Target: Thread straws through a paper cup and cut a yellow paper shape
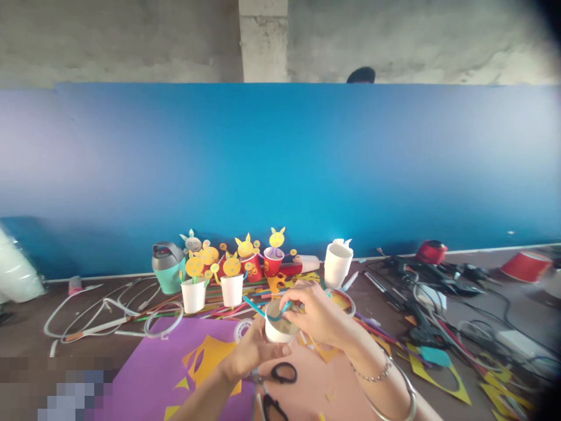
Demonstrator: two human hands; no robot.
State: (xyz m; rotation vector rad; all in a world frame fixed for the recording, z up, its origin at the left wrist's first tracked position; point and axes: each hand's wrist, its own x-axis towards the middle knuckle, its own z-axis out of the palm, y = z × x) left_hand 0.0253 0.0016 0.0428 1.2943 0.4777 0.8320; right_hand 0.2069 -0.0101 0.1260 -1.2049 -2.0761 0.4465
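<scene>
Cup (279,335) sits in the left hand (256,346), open top up. The right hand (309,307), over the rim, pinches a bendy blue stick (255,307) lying across, one end poking left.

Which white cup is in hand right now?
The white cup gripped by the left hand, blue stem at its mouth; the others sit farther back.

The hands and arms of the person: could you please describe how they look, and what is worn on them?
The left hand and right hand wear no gloves, and no sleeves are visible. Around the right wrist are a thin, silvery bracelet of small, bead-like links and, further up, a smooth, rounded, silvery bangle. The left wrist shows no jewellery.
</scene>
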